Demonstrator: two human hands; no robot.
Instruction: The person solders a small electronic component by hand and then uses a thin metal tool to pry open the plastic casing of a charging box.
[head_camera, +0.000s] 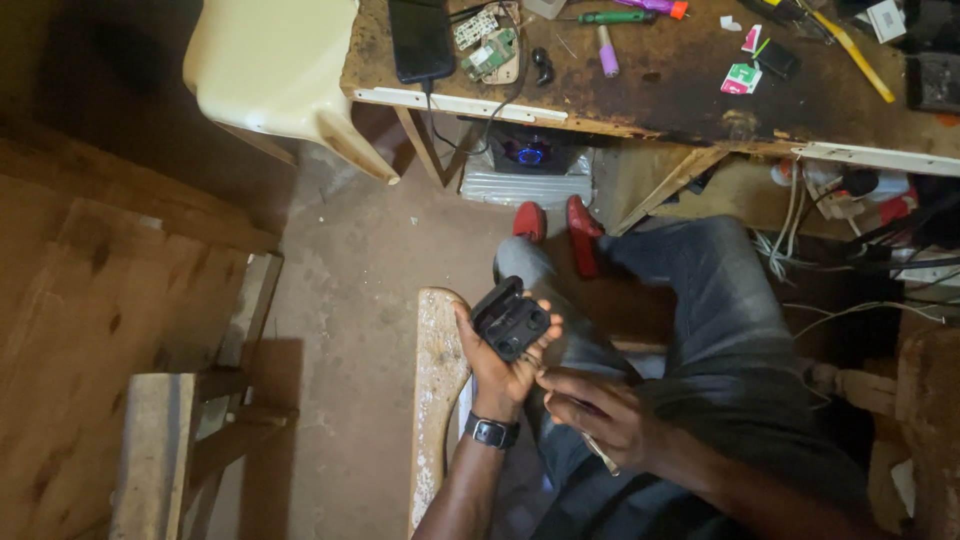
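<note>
Low in the middle of the frame, the left hand was curled around a small black plastic earbud charging case, its lid hinged open toward the upper left; fingers and thumb wrapped the case from beneath and at both sides. A dark wristwatch sat on that wrist. Just to the right and a little lower, the right hand rested against the lap, fingers folded loosely on a thin pale tool whose tip showed beneath the palm; what kind of tool it was could not be told. The person sat in grey jeans on a worn wooden bench, red shoes on the concrete floor. Along the top of the frame ran a stained wooden workbench bearing a black phone, small circuit boards and a green-handled screwdriver.
</note>
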